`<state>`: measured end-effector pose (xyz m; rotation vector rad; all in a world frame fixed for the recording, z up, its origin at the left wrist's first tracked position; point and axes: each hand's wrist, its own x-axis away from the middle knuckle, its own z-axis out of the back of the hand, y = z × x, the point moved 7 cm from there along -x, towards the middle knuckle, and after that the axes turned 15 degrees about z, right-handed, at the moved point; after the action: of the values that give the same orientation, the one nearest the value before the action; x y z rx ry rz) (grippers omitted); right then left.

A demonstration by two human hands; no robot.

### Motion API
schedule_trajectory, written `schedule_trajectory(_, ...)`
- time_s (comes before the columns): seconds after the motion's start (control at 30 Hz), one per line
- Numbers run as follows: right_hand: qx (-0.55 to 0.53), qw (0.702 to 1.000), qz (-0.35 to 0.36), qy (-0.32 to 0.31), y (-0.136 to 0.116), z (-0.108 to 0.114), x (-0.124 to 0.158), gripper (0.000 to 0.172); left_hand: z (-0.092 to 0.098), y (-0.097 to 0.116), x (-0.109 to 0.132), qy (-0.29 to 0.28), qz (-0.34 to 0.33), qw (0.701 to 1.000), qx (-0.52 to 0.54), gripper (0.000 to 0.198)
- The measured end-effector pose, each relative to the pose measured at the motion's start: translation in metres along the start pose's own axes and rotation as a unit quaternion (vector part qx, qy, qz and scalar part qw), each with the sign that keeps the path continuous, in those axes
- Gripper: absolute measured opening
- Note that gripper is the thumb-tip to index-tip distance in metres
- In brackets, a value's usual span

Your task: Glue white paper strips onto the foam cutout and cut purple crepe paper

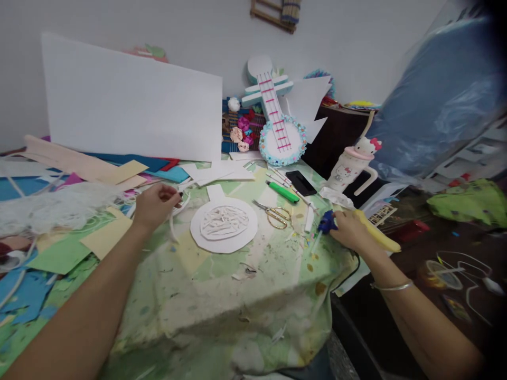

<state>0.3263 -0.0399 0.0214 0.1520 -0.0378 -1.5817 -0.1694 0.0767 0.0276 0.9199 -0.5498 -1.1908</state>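
Observation:
My left hand (155,205) is closed in a pinch on a thin white foam strip (177,214) that curves down onto the table. Just right of it lies a white foam disc (224,226) with several white strips piled on its raised middle. My right hand (349,231) grips a glue gun (358,226) with a blue nose and yellow body. Its tip rests near the table's right edge. A black cord hangs below that hand.
Gold scissors (278,215), a green marker (282,191) and a black phone (300,182) lie behind the disc. A white board (130,100) leans on the wall, beside a foam guitar model (279,129). A cat-themed cup (350,166) stands right. Paper scraps cover the left.

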Motion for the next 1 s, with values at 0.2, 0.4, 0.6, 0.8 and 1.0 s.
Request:
schedule_trajectory(0.2,-0.071,0.981,0.179,-0.014,-0.108,0.004,-0.043,0.031,-0.002,0.005,0.006,-0.057,0.023,0.984,0.165,0.027)
schedule_trajectory(0.4,-0.078,0.981,0.166,-0.066,-0.139,-0.011,-0.090,0.025,0.001,0.009,0.006,-0.093,-0.001,0.980,0.173,0.031)
schedule_trajectory(0.6,-0.117,0.964,0.192,-0.141,-0.134,-0.007,-0.101,0.020,0.003,0.016,0.007,-0.072,-0.054,0.989,0.114,0.037)
schedule_trajectory(0.8,-0.212,0.953,0.188,-0.107,-0.128,0.007,-0.098,0.016,0.002,0.028,0.019,-0.050,-0.126,0.989,0.065,0.030)
schedule_trajectory(1.0,-0.446,0.869,0.209,-0.036,-0.149,0.028,-0.082,0.052,0.003,0.041,0.030,-0.022,-0.181,0.982,0.053,0.026)
